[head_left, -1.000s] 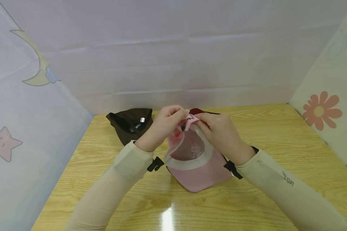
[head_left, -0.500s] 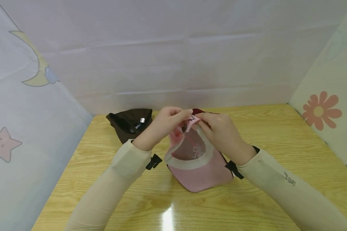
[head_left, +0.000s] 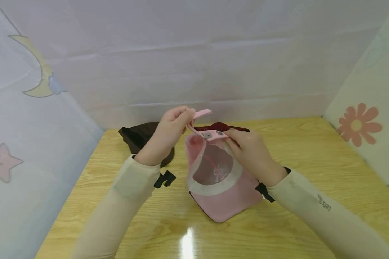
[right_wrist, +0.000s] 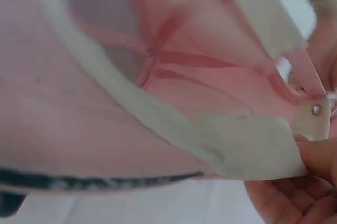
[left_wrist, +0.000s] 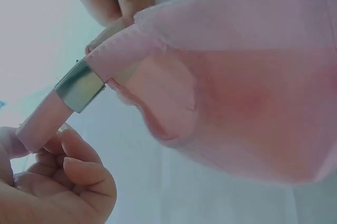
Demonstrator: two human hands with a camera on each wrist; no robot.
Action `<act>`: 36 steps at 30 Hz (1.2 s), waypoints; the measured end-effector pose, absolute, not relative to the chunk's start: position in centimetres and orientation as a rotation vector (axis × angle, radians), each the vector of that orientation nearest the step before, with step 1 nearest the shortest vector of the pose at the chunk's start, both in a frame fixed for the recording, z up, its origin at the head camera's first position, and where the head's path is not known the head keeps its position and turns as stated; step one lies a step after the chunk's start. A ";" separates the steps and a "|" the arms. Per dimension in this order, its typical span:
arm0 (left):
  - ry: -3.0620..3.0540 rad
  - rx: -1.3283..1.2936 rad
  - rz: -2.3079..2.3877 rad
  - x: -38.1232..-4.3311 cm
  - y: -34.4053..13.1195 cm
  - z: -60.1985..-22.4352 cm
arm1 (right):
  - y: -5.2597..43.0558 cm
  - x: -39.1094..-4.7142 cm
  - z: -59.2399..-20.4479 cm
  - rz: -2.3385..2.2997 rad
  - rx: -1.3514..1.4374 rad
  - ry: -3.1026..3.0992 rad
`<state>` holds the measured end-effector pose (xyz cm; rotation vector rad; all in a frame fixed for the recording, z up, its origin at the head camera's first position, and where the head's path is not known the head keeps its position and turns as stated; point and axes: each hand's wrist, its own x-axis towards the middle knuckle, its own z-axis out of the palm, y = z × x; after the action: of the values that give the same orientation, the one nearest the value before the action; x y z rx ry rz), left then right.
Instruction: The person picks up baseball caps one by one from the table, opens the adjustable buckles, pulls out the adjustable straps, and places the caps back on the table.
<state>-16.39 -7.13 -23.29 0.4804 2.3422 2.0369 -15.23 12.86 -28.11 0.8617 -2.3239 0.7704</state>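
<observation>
A pink baseball cap is held with its inside toward me, brim low and back strap at the top. My left hand pinches the pink strap, whose free end sticks out past the fingers. In the left wrist view the strap runs through a metal buckle beside the cap's back opening. My right hand pinches the other side of the back band, near the buckle. The right wrist view shows the pale sweatband and a small metal snap close to the right fingers.
A dark brown hat lies at the back left, partly behind my left hand. Behind the pink cap a dark red cap shows. The wooden table meets a pale cloth backdrop at its far edge.
My left hand has moved left and up, drawing the strap's end away from the buckle. The right hand stays nearly in place, and the cap has dropped slightly.
</observation>
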 end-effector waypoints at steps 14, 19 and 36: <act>2.432 0.576 1.905 -15.5 -6.8 -25.5 | 12.8 -15.5 -27.5 0.875 0.866 -2.304; 2.664 0.474 1.529 -14.6 -7.1 -26.9 | 12.9 -15.7 -27.5 0.873 0.879 -2.285; 3.212 0.902 1.370 -15.4 -6.6 -28.1 | 12.7 -15.9 -27.2 0.732 0.952 -2.432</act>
<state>-15.39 -6.63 -28.07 0.9025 3.2123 1.3698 -15.89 12.70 -27.19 0.9523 -2.4315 0.7319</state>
